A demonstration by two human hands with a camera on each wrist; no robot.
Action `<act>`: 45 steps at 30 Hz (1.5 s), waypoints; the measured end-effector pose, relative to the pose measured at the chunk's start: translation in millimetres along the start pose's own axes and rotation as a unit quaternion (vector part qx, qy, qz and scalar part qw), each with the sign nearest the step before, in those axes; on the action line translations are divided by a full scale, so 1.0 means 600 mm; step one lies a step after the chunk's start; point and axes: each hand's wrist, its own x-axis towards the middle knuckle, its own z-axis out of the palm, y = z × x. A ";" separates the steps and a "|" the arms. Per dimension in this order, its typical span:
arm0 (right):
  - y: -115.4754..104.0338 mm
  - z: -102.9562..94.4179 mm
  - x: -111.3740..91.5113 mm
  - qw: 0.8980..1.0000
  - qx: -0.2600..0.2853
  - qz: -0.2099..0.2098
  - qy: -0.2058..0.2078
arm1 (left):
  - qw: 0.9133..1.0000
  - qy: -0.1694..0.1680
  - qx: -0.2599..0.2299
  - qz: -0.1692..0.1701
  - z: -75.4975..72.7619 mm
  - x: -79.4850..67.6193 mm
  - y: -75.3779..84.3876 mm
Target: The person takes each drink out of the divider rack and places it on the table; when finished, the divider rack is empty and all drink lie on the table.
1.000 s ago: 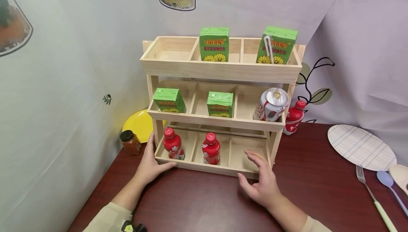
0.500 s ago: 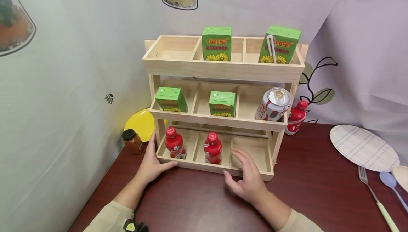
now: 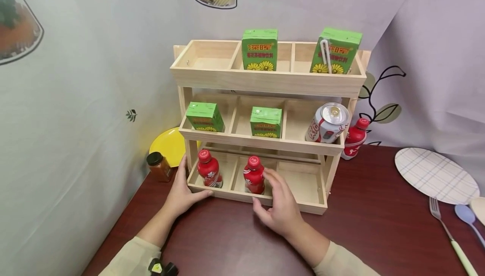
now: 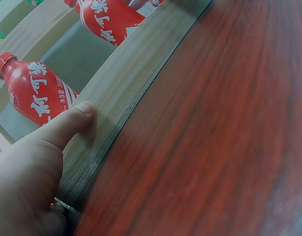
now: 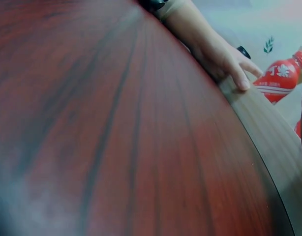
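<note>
A three-tier wooden shelf (image 3: 248, 139) stands on the table. My left hand (image 3: 179, 194) holds its lower left corner, the thumb across the front board and the fingers along the side. Two red bottles stand in the bottom tier: a left bottle (image 3: 209, 170) beside my left hand and a middle bottle (image 3: 253, 175). My right hand (image 3: 280, 206) is at the middle bottle, fingers spread from the thumb. Its index fingertip is at the bottle's right side; whether it touches cannot be told. The thumb is near the front board. In the left wrist view both bottles show white lettering.
Green drink cartons, including a middle-tier carton (image 3: 266, 122), and a silver can (image 3: 327, 123) stand on the upper tiers. Behind the shelf are a yellow plate (image 3: 170, 145), a brown jar (image 3: 159, 166) and another red bottle (image 3: 355, 138). A checked placemat (image 3: 435, 175) and fork (image 3: 452, 238) lie right.
My right hand has moved left along the bottom tier, from the right compartment to the middle bottle. The left hand stays on the shelf corner. The head view has shifted slightly.
</note>
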 end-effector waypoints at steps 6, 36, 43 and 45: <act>-0.001 0.012 0.001 0.996 -0.041 0.071 -0.029 | 1.000 0.002 0.004 0.003 -0.002 0.000 -0.001; -0.013 0.013 0.006 0.969 -0.050 0.225 -0.087 | 1.000 -0.001 -0.001 0.008 -0.001 0.003 0.000; -0.013 0.008 0.004 0.975 0.012 0.220 -0.042 | 1.000 0.000 0.001 0.005 -0.001 0.001 -0.001; -0.013 0.006 0.003 0.976 0.025 0.212 -0.031 | 1.000 -0.001 0.002 0.004 -0.001 0.000 -0.001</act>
